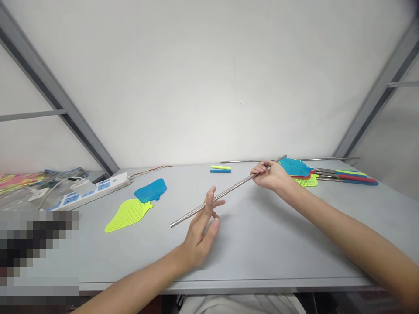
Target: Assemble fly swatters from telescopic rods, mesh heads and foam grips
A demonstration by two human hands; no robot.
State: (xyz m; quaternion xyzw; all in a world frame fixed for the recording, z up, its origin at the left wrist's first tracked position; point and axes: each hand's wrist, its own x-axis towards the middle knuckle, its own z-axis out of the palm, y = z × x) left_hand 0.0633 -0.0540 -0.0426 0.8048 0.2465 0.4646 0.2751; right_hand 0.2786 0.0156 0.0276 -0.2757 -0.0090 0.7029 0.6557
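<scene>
Left hand [199,240], nearest the viewer, is loosely open: its fingers are spread, its thumb stands clear, and a slim metal rod [235,186] passes among the fingers, so it probably steadies more than it grips (whether the rod presses on the skin, I cannot tell). That rod slants above the grey table [255,253], its near end low on the left and its other end rising to the right, with jointed steps suggesting a telescoping tube. Left of the near end lie a yellow-green mesh paddle [129,215] and, just beyond it, a blue mesh paddle [151,190], flat and out of the rod's way, their stubby necks bare. Farther on, the right hand [270,175] is closed around the rod close to its far end, and seems to bear its weight, which would let the other hand stay light. Behind that wrist, assembled swatters [294,166] lie overlapped, handles [356,179] pointing right, an arrangement that likely saves room. A white power strip [108,186] sits off to the left. Toward the back, a yellow sleeve [221,167] and a blue sleeve [220,171] lie parallel, and thin rods [235,162] stretch along the wall [209,87].
</scene>
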